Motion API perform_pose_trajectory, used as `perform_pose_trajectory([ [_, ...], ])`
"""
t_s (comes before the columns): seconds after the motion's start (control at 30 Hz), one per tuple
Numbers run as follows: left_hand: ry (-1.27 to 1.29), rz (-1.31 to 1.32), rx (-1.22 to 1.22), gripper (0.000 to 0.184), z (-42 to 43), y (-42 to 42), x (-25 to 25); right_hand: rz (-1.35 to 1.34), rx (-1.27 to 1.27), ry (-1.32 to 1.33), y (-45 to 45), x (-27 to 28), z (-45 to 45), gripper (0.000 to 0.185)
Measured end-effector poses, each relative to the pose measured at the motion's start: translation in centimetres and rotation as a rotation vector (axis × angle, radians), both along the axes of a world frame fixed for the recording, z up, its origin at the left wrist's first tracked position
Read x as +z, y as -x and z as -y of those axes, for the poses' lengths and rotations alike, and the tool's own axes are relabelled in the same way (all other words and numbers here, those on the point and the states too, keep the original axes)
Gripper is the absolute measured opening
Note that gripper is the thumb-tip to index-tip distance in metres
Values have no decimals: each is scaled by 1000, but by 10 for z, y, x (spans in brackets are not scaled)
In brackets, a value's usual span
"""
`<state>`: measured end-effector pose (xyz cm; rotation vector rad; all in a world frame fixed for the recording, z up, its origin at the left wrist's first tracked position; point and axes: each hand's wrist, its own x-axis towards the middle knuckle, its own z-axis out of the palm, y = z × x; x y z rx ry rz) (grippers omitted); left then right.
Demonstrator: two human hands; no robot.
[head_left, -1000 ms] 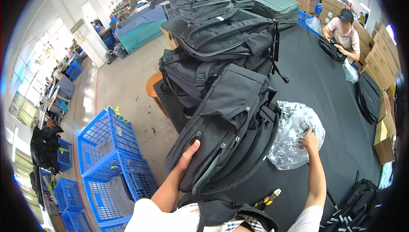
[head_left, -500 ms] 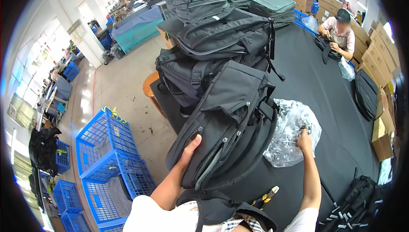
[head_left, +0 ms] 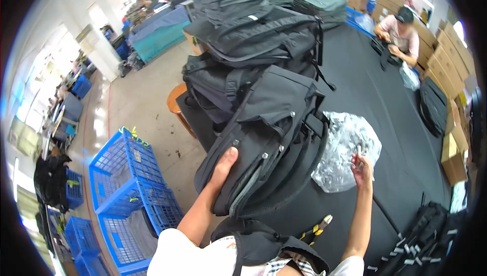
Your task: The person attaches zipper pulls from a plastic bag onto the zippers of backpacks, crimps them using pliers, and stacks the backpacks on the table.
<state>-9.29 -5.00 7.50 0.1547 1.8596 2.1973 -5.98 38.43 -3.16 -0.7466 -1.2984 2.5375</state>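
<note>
Our left hand point(head_left: 222, 170) grasping a backpack point(head_left: 258, 134), bench's point(head_left: 370, 93) left edge, right hand point(head_left: 362, 170) over plastic bag point(head_left: 337, 157), its grip we cannot tell

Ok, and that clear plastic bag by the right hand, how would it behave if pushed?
The clear plastic bag would probably fold rather than hold its shape: its film is crinkled. It seems unlikely to roll, since it lies spread out on the black table. Weight is hard to judge, as glare obscures the contents.

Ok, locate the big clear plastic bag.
In the head view, right of centre, the bag lies on the black table beside the nearest backpack, partly behind the right hand.
</note>
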Motion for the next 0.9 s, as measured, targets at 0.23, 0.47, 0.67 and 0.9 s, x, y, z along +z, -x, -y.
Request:
perform_pose_trajectory([
  [0.23, -374, 286, 51, 60, -33, -14, 31, -171, 21, 178, -45, 42, 76, 46],
  [0.47, -335, 179, 0, 61, -32, -16, 20, -248, 22, 343, -52, 41, 89, 33],
  [0.67, -365, 198, -6, 60, -27, -13, 7, -255, -10, 413, -52, 37, 90, 32],
  [0.9, -402, 257, -26, 61, -30, -16, 8, -125, -23, 322, -47, -6, 72, 29],
])
